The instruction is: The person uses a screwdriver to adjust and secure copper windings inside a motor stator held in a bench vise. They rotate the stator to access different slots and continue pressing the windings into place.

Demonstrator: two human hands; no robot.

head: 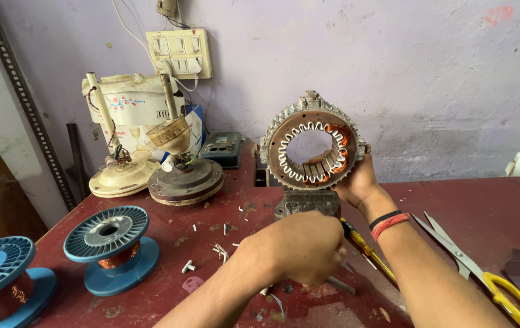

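The right hand [357, 182] grasps an upright motor stator [312, 147]; the left hand [299, 246] is clenched below it. Copper-wire spools [113, 248], fan motors [185, 176] and yellow-handled scissors [485, 273] crowd the red worktop [485, 206].

Blue spools [113, 246] of copper wire, dark red table [485, 200] (yellow-handled scissors [485, 273]).

Left hand [299, 246] curled into a loose fist, knuckles up — right hand [357, 182] raised beyond it, fingers cupped, wrist banded
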